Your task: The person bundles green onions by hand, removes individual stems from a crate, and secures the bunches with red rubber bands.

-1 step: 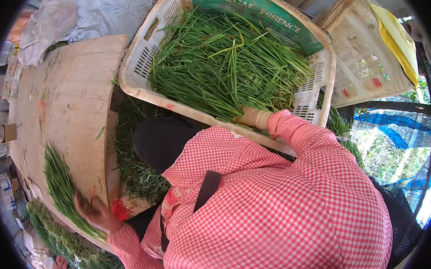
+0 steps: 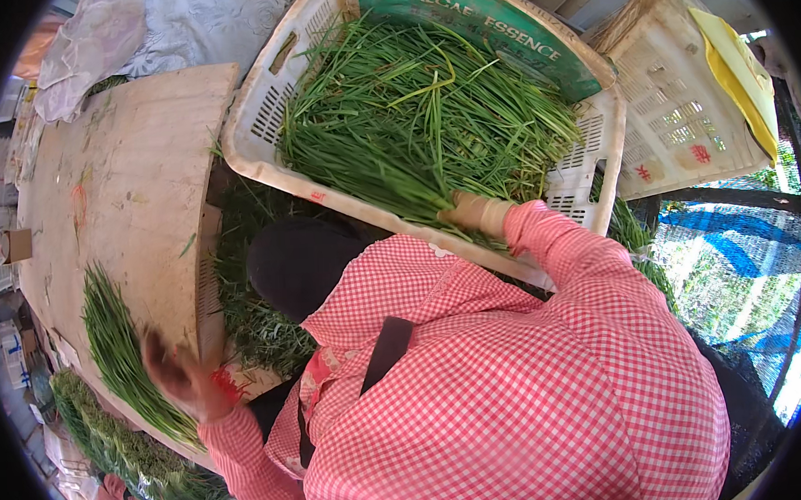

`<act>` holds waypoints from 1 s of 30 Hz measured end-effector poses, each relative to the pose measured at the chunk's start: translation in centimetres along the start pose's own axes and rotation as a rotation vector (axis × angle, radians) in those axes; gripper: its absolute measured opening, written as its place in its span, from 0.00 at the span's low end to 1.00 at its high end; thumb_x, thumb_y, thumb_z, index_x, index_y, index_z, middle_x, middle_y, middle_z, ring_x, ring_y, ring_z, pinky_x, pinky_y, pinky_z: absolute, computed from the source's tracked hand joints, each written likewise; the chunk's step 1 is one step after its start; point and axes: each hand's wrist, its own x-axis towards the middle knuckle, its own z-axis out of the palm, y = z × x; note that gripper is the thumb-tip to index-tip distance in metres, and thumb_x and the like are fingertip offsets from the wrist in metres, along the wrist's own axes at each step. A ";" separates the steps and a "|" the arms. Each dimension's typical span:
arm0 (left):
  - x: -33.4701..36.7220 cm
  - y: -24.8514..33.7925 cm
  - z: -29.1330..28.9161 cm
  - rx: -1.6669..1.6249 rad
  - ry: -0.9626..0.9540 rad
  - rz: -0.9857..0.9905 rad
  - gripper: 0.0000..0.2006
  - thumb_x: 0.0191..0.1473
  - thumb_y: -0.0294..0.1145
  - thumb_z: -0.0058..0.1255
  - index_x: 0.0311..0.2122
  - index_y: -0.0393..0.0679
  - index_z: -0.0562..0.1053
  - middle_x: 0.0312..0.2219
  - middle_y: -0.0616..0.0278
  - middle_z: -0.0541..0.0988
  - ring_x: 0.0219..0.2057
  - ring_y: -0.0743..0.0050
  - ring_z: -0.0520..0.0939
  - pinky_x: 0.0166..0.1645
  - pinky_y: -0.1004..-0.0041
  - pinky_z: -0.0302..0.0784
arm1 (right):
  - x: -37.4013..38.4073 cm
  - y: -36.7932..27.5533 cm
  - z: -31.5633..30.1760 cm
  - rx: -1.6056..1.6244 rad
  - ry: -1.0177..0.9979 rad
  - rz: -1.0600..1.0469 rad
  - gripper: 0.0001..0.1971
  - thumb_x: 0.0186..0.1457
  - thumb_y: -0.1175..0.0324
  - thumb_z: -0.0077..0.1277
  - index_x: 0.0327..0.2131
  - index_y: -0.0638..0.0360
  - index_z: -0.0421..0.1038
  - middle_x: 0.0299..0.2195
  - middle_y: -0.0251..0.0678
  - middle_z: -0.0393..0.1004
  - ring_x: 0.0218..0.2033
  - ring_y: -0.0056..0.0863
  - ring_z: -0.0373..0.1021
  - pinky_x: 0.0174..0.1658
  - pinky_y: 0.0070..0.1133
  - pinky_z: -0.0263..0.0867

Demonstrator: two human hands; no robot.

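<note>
Your right hand [image 2: 467,212] is closed round the lower ends of a bunch of green stalks [image 2: 407,193], just inside the near rim of the white crate [image 2: 274,177]; more loose stalks fill the crate behind it. Your left hand [image 2: 184,379], blurred, is empty, fingers apart, beside a laid-out green bundle [image 2: 120,342] on the wooden board [image 2: 134,182]; contact, cannot tell. Red strands [image 2: 227,383] lie close by that wrist.

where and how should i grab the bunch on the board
Probably around the near end of the bunch, coming from its right, where the left hand is: it looks narrower there and spreads toward the far end.
</note>
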 end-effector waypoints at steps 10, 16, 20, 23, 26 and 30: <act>-4.7 11.5 20.7 -0.983 -1.219 -1.354 0.25 0.52 0.44 0.47 0.49 0.38 0.61 0.45 0.50 0.68 0.49 0.56 0.66 0.52 0.57 0.63 | -11.5 -8.6 -6.0 0.493 -0.086 -0.190 0.21 0.51 0.51 0.46 0.37 0.61 0.65 0.21 0.35 0.69 0.21 0.21 0.64 0.24 0.20 0.63; -6.4 10.0 23.9 -1.083 -0.772 -1.541 0.14 0.48 0.34 0.53 0.38 0.38 0.68 0.33 0.59 0.73 0.32 0.70 0.74 0.37 0.72 0.73 | -15.0 -10.4 -2.4 -0.115 0.029 -0.707 0.32 0.52 0.51 0.43 0.53 0.65 0.52 0.31 0.47 0.72 0.29 0.39 0.70 0.33 0.27 0.67; -6.7 6.9 23.7 -1.143 -0.689 -1.540 0.08 0.48 0.28 0.50 0.34 0.38 0.69 0.26 0.60 0.73 0.26 0.71 0.76 0.32 0.73 0.76 | -14.0 -12.9 -12.3 0.111 -0.349 -0.671 0.24 0.54 0.61 0.42 0.53 0.59 0.57 0.34 0.42 0.72 0.30 0.27 0.69 0.37 0.21 0.66; -5.4 9.3 22.9 -1.051 -0.629 -1.616 0.06 0.49 0.26 0.49 0.31 0.38 0.67 0.21 0.64 0.69 0.19 0.78 0.71 0.28 0.75 0.74 | -7.4 -9.5 -16.1 0.022 0.066 -0.415 0.21 0.52 0.72 0.42 0.52 0.56 0.60 0.38 0.38 0.71 0.32 0.22 0.68 0.41 0.18 0.65; -5.3 9.3 23.0 -1.070 -0.703 -1.579 0.06 0.49 0.27 0.49 0.32 0.38 0.66 0.21 0.65 0.68 0.19 0.79 0.69 0.26 0.77 0.70 | 2.4 -4.8 -12.6 -0.177 0.389 -0.598 0.28 0.46 0.74 0.48 0.54 0.53 0.56 0.44 0.40 0.67 0.40 0.28 0.66 0.46 0.21 0.63; -5.0 8.7 22.3 -1.134 -0.679 -1.621 0.08 0.49 0.27 0.50 0.33 0.38 0.66 0.20 0.66 0.66 0.19 0.81 0.67 0.25 0.79 0.67 | 5.2 -8.0 -6.2 -0.583 0.274 -0.491 0.33 0.42 0.69 0.53 0.55 0.47 0.55 0.51 0.40 0.60 0.51 0.42 0.58 0.53 0.29 0.57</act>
